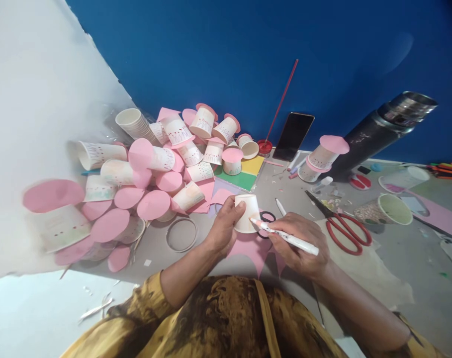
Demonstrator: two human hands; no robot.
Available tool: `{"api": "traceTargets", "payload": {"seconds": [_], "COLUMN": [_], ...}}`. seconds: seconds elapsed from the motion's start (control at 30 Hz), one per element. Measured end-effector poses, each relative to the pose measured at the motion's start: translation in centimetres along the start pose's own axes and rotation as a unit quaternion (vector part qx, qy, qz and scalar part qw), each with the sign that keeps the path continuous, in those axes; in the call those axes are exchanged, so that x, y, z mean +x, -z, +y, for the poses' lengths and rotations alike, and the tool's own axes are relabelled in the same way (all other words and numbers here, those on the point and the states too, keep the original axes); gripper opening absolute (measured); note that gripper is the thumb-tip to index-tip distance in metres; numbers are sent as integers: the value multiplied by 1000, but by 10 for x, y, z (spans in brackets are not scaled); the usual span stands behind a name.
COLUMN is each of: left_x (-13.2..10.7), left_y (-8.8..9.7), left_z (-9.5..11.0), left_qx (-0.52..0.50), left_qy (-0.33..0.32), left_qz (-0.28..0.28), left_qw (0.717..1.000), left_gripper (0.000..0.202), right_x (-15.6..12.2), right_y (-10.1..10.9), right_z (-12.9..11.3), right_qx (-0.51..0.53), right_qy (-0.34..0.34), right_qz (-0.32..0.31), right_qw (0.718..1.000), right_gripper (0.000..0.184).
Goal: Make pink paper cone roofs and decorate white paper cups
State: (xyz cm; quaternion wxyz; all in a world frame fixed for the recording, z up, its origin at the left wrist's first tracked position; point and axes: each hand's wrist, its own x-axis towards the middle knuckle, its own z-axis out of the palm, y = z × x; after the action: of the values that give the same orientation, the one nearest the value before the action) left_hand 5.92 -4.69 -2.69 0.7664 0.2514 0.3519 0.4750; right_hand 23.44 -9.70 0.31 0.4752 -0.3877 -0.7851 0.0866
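Note:
My left hand [226,223] is closed around the side of a white paper cup [247,209], which is held upside down in front of me. In my right hand [304,243] is a white marker [295,240], its orange tip touching the cup's side or very close to it. Below the cup lie pink paper scraps [248,251] with curved cut-outs. Partly hidden between my hands is a pair of scissors with black handles [265,219]. A white pen [280,207] lies just beyond my right hand.
Many decorated cups with pink paper discs [154,205] are heaped at left. A tape ring [181,234] lies by my left forearm. Red-handled scissors [347,232], a clear cup of beads [386,210] and a dark flask [375,134] are at right. A phone [293,136] leans against the blue wall.

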Motion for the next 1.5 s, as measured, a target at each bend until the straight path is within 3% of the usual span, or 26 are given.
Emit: {"api": "traceTargets", "payload": {"seconds": [1.03,1.17,1.33,1.5], "left_x": [-1,4,8,8], "left_y": [-4,-1,4,4], "left_z": [3,5,9,10], "left_qx": [0,-63,-94,-103], "left_qy": [-7,56,134,149], "left_qz": [35,29,-3,2], "left_qw": [999,996,987,983], "left_gripper": [38,34,41,41], "right_x": [10,8,-2,0], "right_y": [4,10,16,16], "right_z": [-7,-6,5,7], "right_qx": [39,21,23,43], "right_qy": [-11,-44,-157,-167], "right_qz": [-2,55,113,92], "right_qw": [999,997,981,981], "right_gripper": [9,12,7,9]}}
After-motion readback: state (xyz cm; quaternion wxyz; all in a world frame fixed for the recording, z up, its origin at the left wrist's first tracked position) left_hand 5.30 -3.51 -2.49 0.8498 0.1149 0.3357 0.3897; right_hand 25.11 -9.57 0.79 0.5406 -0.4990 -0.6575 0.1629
